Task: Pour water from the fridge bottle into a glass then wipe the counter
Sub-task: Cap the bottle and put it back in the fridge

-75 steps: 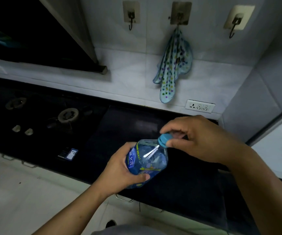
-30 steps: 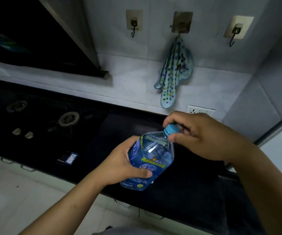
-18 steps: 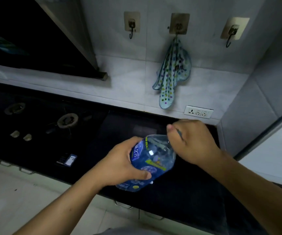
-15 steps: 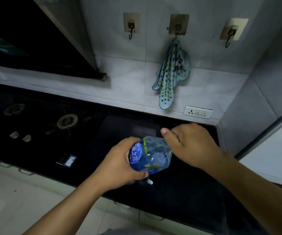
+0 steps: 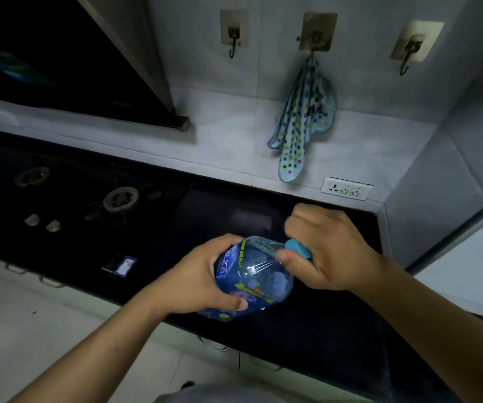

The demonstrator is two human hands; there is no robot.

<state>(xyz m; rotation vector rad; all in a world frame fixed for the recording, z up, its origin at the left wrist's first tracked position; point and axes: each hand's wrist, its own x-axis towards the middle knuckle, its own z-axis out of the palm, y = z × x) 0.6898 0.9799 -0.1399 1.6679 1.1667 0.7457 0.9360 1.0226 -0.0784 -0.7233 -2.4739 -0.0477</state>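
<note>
Both of your hands are on the water bottle [image 5: 251, 279], which you hold tilted in the air above the front edge of the black counter [image 5: 307, 338]. Your left hand [image 5: 202, 279] is wrapped around the bottle's labelled body, thumb pressed across the lower part of the label. Your right hand [image 5: 330, 251] is closed around the neck end, fingers curled over the blue cap [image 5: 298, 248], which peeks out between thumb and forefinger.

Under and behind the bottle, the dark counter runs bare to the back wall, giving open room to the right as far as the corner where the side wall [image 5: 443, 181] meets it. To your left the counter joins the gas hob [image 5: 97, 199], with two burner rings and two pale knobs near its front. The counter's front edge passes just under the bottle's base, with pale floor [image 5: 30, 330] below it.

On the back wall a spotted cloth [image 5: 301, 126] hangs from the middle of three hooks, its tip ending just above the counter line, beside a white socket [image 5: 346, 189].
</note>
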